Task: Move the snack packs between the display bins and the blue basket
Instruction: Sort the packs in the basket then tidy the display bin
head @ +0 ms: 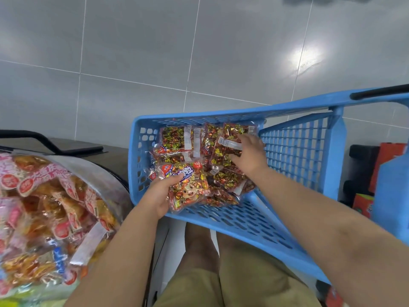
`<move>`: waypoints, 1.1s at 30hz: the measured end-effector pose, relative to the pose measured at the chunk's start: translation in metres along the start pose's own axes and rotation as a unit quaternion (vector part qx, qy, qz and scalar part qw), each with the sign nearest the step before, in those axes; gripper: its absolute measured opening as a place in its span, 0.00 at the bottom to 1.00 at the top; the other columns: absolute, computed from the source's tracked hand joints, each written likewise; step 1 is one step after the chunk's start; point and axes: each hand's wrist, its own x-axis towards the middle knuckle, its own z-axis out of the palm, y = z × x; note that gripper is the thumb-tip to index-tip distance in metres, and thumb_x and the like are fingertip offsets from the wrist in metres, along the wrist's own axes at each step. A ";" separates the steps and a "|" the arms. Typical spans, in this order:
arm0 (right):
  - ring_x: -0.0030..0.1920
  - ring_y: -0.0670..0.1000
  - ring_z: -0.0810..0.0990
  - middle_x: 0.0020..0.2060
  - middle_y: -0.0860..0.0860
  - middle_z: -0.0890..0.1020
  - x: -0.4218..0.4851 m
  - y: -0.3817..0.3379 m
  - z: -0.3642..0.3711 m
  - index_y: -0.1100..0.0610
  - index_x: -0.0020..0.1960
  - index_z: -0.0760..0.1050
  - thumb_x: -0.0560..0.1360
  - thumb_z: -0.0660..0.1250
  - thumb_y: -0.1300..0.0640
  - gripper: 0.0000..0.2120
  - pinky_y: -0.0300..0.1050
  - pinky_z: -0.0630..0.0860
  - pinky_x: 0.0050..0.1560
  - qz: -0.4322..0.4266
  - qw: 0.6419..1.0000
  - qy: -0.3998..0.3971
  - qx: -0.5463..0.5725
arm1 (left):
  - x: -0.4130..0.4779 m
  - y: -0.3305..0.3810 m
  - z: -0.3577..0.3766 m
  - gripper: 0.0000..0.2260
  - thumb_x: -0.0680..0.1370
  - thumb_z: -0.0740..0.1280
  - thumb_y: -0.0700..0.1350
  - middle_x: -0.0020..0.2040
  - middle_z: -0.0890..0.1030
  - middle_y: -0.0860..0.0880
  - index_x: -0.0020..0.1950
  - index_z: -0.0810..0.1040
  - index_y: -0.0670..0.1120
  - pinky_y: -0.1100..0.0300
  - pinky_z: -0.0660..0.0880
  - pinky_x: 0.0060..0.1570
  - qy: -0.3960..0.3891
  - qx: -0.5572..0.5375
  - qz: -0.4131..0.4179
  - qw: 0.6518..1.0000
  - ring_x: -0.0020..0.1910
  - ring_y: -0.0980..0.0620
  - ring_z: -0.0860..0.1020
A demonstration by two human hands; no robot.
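Head view: the person's 2 bare forearms reach forward and down into the blue basket (pixel 232 220), which is tilted toward them above their khaki shorts (pixel 243 282).

The left hand (pixel 162 192) grasps a cartoon pack (pixel 189 188) at the basket's near edge. Its thumb lies across the pack's printed front and its fingers are curled behind the left side. The pack is clear, full of red and gold wrapped sweets, and its lower end sticks out past the basket's near wall.

The right hand (pixel 250 156) is further in, up and to the right of the left hand. It is clamped on a labelled pack (pixel 225 151): the fingers bend over the pack's far edge and the thumb presses on its face. A white sticker shows just beyond the thumb.

More snack packs (pixel 174 140) of the same red and gold kind lie in a loose pile between the 2 hands and beyond the left hand, against the basket's far wall. Some show white stickers too.

Left of the left forearm stands a clear display bin (pixel 110 180) heaped with pink and orange packs (pixel 44 196).

Beyond the right hand, a black handle (pixel 380 93) runs along the basket's far rim. Right of the right forearm, past the basket's side wall, stand red boxes (pixel 389 160). Grey tiles (pixel 155 52) fill the space beyond both hands.
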 end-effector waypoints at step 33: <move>0.63 0.49 0.68 0.73 0.56 0.61 -0.170 -0.129 -0.077 0.45 0.75 0.47 0.63 0.79 0.55 0.54 0.42 0.74 0.57 -0.091 0.886 -0.275 0.363 | -0.174 -0.051 -0.046 0.13 0.75 0.65 0.38 0.42 0.85 0.42 0.59 0.74 0.38 0.55 0.80 0.31 -0.004 -0.124 0.201 0.972 0.38 0.45 0.85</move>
